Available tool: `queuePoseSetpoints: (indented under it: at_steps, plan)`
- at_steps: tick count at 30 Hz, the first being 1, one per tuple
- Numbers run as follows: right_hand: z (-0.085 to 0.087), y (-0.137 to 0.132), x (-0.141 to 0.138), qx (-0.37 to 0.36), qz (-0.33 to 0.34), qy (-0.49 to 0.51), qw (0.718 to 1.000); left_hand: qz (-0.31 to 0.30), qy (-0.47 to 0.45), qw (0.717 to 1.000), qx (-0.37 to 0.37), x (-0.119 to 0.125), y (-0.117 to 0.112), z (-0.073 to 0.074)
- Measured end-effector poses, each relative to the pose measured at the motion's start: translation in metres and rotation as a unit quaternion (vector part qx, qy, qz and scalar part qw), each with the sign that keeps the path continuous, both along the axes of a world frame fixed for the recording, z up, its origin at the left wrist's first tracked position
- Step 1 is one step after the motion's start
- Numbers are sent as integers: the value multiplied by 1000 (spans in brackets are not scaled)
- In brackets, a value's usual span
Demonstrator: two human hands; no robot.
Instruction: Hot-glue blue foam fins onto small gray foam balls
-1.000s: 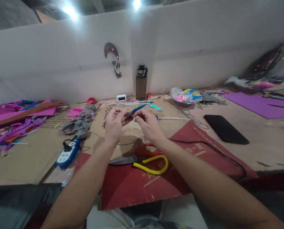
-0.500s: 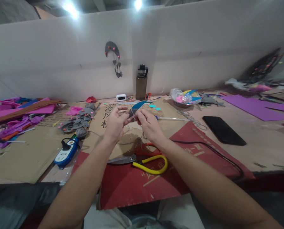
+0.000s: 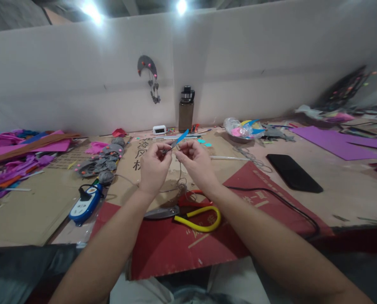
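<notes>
Above the cardboard, my left hand (image 3: 156, 164) is closed in a pinch on a small grey and blue felt-like piece, whose blue tip (image 3: 182, 136) points up and to the right. Close beside it, my right hand (image 3: 196, 162) is pinched too, its fingertips at thin grey yarn (image 3: 180, 168) by the piece. The fingers partly hide what they grip. The yarn hangs down into loose loops over the scissors (image 3: 204, 228), which have one red and one yellow handle. Out to the left, a grey yarn ball (image 3: 106, 177) trails a strand toward the middle.
A blue and white power strip (image 3: 86, 204) and grey felt pieces (image 3: 98, 162) lie left. A bottle (image 3: 186, 114) stands by the wall. Rightward are a bowl of bagged scraps (image 3: 242, 138), a phone (image 3: 293, 173) and a purple sheet (image 3: 324, 142). A black cable (image 3: 280, 193) crosses the red cardboard (image 3: 176, 253).
The blue tip now points more steeply upward and looks narrower. My fingers have shifted around the piece, and the yarn now hangs visibly between my hands.
</notes>
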State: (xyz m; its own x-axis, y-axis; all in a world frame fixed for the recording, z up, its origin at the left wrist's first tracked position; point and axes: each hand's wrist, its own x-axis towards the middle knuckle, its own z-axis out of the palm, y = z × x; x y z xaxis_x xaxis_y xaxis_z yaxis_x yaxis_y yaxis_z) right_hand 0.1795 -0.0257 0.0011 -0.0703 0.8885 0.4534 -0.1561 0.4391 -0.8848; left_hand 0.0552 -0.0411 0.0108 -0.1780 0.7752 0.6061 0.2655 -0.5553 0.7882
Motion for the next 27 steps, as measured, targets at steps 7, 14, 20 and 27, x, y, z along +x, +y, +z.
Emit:
queuePoseSetpoints:
  at_steps: [7,14,20,27]
  plan:
    - [5,-4,2,22,-15,1,1000,3,-7,1000,-1,1,0,0]
    - [8,-9,2,31,-34,-29,999,-2,-21,1000,5,1,0,1]
    - [6,-8,4,57,-55,-76,994,-80,-115,989,-52,2,3,0]
    - [4,-9,5,123,-88,-130,980,-131,-233,957,-116,10,1,4]
